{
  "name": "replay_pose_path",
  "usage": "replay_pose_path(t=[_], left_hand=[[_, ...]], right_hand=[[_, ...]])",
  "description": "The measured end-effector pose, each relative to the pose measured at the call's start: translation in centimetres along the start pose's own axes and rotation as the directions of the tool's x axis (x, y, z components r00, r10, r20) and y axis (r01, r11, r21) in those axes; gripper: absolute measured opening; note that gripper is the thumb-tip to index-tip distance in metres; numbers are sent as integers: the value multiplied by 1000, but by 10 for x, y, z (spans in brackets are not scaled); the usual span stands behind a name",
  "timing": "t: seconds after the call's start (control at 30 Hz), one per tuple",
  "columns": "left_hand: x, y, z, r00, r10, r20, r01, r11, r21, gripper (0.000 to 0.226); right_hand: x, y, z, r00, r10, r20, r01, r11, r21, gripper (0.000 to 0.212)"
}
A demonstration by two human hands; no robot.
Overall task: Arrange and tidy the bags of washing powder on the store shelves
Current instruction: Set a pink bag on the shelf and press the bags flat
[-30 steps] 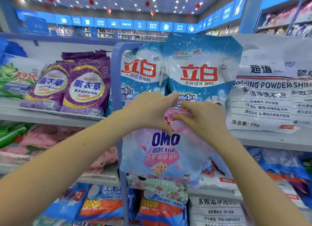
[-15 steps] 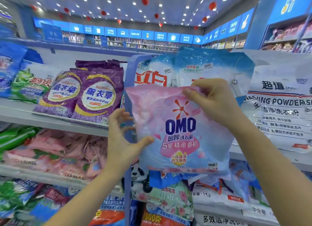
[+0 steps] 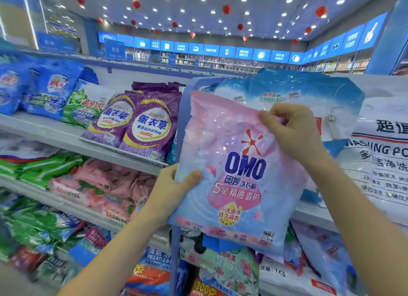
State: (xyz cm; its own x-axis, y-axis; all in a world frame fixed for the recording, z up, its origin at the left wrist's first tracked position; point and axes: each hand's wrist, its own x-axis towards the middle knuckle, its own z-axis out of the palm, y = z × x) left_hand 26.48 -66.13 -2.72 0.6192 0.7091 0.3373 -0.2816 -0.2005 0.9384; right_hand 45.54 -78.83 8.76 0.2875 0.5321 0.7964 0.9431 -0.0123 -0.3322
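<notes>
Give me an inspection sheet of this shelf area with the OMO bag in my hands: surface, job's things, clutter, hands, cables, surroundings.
surface: tiered store shelves, stocked with bags.
job's things: pink-and-blue OMO bag held upright in front of the shelves; purple bags standing on the top shelf to its left; blue-and-white bags behind it; white bag to its right.
clutter: pink bags lie heaped on the shelf below, green bags beside them.
grippers: left hand grips the OMO bag's lower left edge; right hand pinches it near the top right.
cables: nothing seen.
surroundings: blue signs along the far wall; red balls hanging from the ceiling.
</notes>
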Motion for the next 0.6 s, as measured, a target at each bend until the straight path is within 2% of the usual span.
replay_pose_path(t=[0.1,0.23,0.37,0.5,0.6], left_hand=[[-9,1,-4,996,-20,-85,23,999,37,48],[-24,2,-13,988,-17,-155,29,997,77,48],[-35,4,-31,979,16,-202,9,993,121,51],[-39,9,-68,979,62,-194,-19,976,216,77],[-44,8,-96,959,55,-279,-3,983,181,70]], right_hand=[[11,-10,4,986,-33,162,54,990,-128,37],[27,-44,29,943,-179,279,224,965,-137,38],[30,-66,64,933,-299,200,327,937,-125,46],[42,-88,89,913,-368,177,386,920,-75,48],[48,-113,122,891,-426,157,439,897,-56,42]])
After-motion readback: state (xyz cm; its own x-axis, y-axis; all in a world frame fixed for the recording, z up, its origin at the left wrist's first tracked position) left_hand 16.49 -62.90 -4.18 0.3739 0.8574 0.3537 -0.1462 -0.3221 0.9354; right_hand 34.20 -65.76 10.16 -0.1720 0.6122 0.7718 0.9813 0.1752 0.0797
